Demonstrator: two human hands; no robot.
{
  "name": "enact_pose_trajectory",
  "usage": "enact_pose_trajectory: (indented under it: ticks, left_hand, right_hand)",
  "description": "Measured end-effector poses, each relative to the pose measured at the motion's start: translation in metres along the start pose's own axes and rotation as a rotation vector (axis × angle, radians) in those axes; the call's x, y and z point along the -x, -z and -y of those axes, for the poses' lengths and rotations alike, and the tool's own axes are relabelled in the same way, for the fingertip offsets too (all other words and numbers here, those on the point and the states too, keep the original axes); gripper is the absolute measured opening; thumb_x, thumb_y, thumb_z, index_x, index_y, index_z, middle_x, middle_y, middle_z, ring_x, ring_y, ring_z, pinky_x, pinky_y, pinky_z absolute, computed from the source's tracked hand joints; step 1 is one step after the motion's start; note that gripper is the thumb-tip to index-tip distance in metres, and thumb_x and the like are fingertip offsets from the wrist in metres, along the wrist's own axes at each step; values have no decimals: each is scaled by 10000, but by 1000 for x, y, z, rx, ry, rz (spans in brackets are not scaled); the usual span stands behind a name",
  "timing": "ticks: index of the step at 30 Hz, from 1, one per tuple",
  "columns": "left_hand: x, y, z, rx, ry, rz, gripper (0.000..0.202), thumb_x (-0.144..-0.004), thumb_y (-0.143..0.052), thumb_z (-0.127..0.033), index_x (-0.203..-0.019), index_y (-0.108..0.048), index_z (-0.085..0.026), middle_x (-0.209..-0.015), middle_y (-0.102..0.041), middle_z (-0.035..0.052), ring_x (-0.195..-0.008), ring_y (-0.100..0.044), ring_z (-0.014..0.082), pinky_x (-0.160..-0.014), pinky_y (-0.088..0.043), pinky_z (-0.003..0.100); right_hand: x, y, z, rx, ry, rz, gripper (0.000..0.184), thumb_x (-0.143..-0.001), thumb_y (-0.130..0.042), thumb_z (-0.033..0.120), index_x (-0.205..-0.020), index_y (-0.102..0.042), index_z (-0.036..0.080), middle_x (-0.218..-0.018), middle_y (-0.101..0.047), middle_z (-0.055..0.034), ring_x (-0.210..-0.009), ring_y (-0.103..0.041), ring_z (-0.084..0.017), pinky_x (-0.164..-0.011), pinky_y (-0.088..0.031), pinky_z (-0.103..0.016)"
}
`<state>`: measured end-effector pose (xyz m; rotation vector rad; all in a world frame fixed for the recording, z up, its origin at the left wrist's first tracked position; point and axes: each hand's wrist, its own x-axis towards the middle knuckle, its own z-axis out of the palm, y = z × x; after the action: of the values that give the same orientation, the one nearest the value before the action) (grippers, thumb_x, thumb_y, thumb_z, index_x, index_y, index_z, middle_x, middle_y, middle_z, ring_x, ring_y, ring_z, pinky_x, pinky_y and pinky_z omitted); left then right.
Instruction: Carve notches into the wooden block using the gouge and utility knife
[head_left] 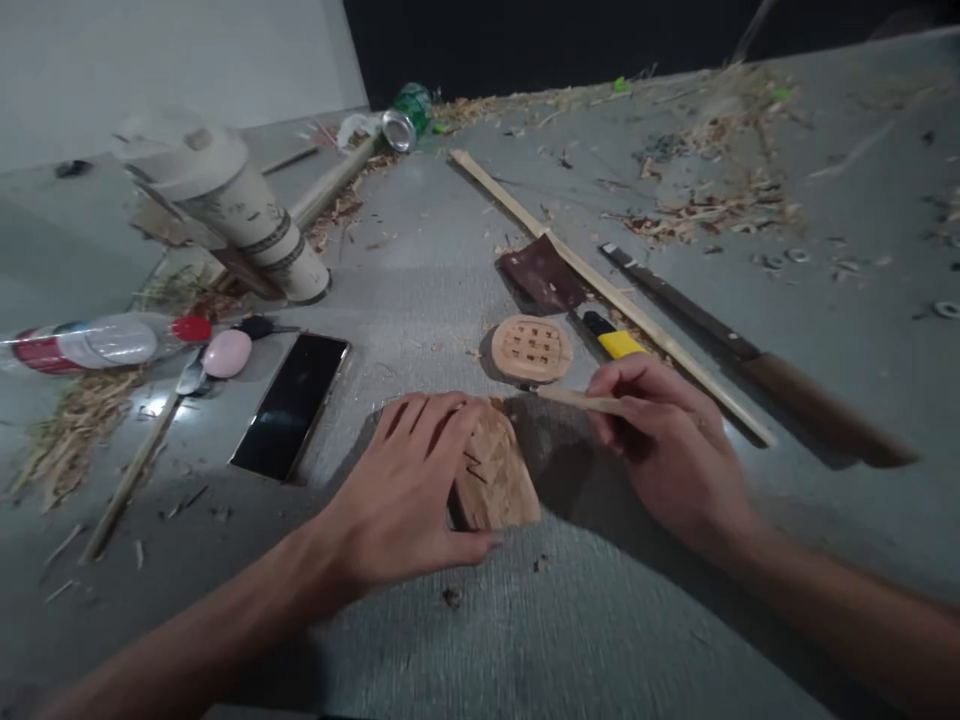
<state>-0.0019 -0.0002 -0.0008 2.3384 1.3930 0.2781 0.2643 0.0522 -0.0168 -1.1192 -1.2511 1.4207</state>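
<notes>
My left hand lies over a carved wooden block on the grey table, fingers and thumb gripping its edges. My right hand pinches a thin wooden stick that points left towards the block. Just beyond them lies a round wooden disc with a grid of small square holes. A yellow-handled cutter sits right beside the disc.
A long bamboo strip and a big knife lie to the right. Dark sandpaper is behind the disc. A phone, pink object, plastic bottle, paper cup and green can are on the left. Wood shavings are scattered about.
</notes>
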Motion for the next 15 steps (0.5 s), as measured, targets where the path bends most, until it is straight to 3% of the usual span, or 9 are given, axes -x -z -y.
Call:
enact_pose_trajectory:
  ticks: [4,8,12,15]
  left_hand:
    - [3,4,6,19,-1,-77,1063,-742,-894,-475,-1626,-338,-279,-1592,-560,196,-1463,-550,472,-1187,-469,701]
    - [5,11,8,-36,-37,-177,1053,-747,-866,-444,-1626,-307,-291,-1582,-572,197,-1438,-571,476,-1163,-473,714]
    - [5,15,7,-54,-27,-169,1058,-741,-873,-504,-1623,-328,-297,-1596,-587,198,-1439,-577,498,-1152,-467,738]
    - [4,14,8,-54,-11,-128,1067,-748,-883,-547,-1636,-355,-282,-1621,-576,199,-1469,-555,505,-1174,-450,738]
  right_hand:
    - [2,3,0,17,-14,-12,96,-932,-687,369,-903,-710,281,-676,-589,15,-587,-501,-156,-532,-353,-320]
    - [9,7,2,122,60,20,138,-971,-732,434,-921,-767,310,-755,-651,-6,-641,-565,-174,-550,-388,-339]
    - [17,5,13,308,301,115,115,-974,-685,307,-908,-777,330,-696,-653,0,-603,-584,-185,-547,-445,-365]
    - [21,2,29,410,476,251,185,-855,-691,197,-882,-785,354,-690,-713,1,-557,-600,-191,-533,-479,-382]
